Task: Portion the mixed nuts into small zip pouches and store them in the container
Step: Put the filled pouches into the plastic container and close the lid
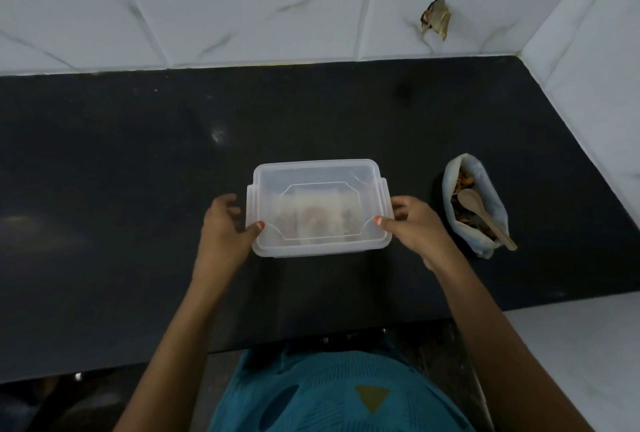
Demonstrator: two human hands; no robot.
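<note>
A clear plastic container (318,173) with its lid on sits at the middle of the black counter. Pouches of nuts show dimly through the lid. My left hand (225,227) grips the container's left side, thumb on the lid's near left corner. On the opposite side, my right hand (414,223) holds it the same way, thumb on the near right corner. An open white bag of mixed nuts (485,185) lies to the right, with a wooden spoon (483,213) resting in its mouth.
The black counter (138,189) ends at a white tiled wall behind and another on the right. A hole with a brownish scrap (436,19) marks the back wall. The counter's front edge runs just before my body.
</note>
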